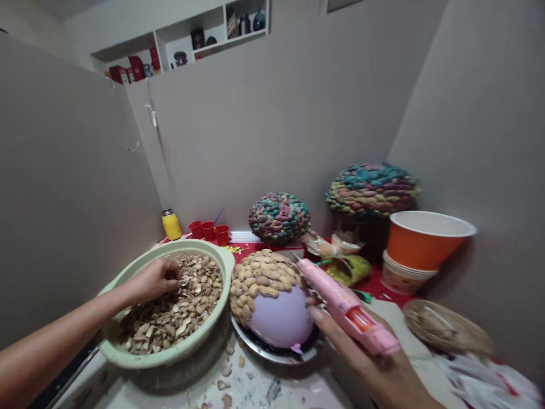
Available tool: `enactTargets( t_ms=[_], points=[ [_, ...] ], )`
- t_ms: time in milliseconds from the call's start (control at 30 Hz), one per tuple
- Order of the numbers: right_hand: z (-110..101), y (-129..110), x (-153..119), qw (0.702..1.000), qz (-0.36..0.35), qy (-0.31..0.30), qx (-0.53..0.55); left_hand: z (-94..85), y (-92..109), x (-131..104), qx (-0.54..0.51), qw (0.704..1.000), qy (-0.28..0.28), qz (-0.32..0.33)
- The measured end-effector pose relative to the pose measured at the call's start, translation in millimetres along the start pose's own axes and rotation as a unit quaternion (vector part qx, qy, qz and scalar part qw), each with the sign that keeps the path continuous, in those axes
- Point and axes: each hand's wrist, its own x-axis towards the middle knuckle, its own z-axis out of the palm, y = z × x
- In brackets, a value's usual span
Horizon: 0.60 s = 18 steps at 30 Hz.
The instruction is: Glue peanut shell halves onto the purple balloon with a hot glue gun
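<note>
My left hand (155, 279) is over a pale green basin (227, 262) of peanut shells (187, 307). Its fingers are curled together, and whatever they may hold is hidden. In my right hand (366, 352) is a pink glue gun (340, 298), its nozzle pointing at a purple balloon (283, 318). Peanut shells (264, 271) cover the balloon's upper and left sides, while its lower front is bare, with the knot towards me. The balloon sits in a round metal dish (255, 351). The fingertips of my right hand are close beside the balloon's right side.
Behind stand two multicoloured domed pieces (279, 217), red cups (208, 230) and a yellow bottle (171, 224). An orange tub (419, 244), stacked bowls (404, 275), an open green bag (349, 268) and a woven tray (447, 329) are on the right. Loose shells (226, 368) lie in front.
</note>
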Motion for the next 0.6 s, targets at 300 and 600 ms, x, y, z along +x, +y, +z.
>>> enactTargets(
  t_ms=[300, 600],
  points=[
    [-6.6, -19.4, -1.1, 0.999, 0.026, 0.008, 0.04, -4.0, -0.2, -6.6, -0.026, 0.993, 0.119, -0.005],
    [-5.5, -44.4, -15.4, 0.998, -0.026, -0.034, 0.047, 17.1, 84.7, -42.8, -0.276, 0.958, 0.076, 0.031]
  ],
)
